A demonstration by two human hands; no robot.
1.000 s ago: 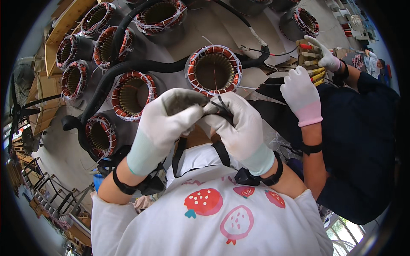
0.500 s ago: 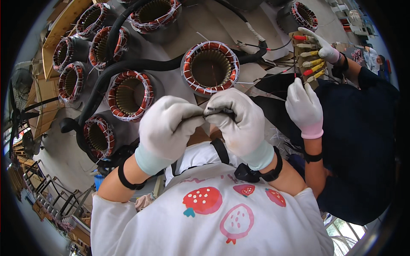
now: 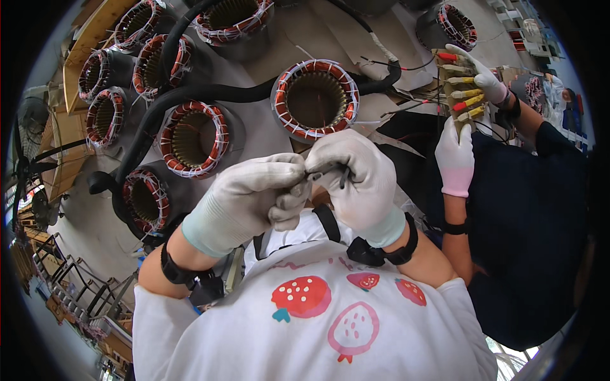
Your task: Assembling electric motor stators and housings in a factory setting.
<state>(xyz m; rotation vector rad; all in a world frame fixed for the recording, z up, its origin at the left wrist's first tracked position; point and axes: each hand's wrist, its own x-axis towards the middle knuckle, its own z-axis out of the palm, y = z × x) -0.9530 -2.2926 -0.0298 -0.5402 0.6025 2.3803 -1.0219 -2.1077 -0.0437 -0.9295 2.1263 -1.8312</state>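
Head view: right hand (image 3: 359, 174), on the near side of the central stator (image 3: 311, 131), has its grip closed around thin black pieces (image 3: 344, 178). Left hand (image 3: 251, 193) meets it, grip pinched narrow, contents hidden; probably 2-handed for fine control. Stator up-left of the central stator (image 3: 241, 32) is cut off.

Two gloved hands (image 3: 244, 193); beyond or leftward — at least nine wound stators (image 3: 180, 136); to their right — a co-worker's two gloves (image 3: 455, 157).
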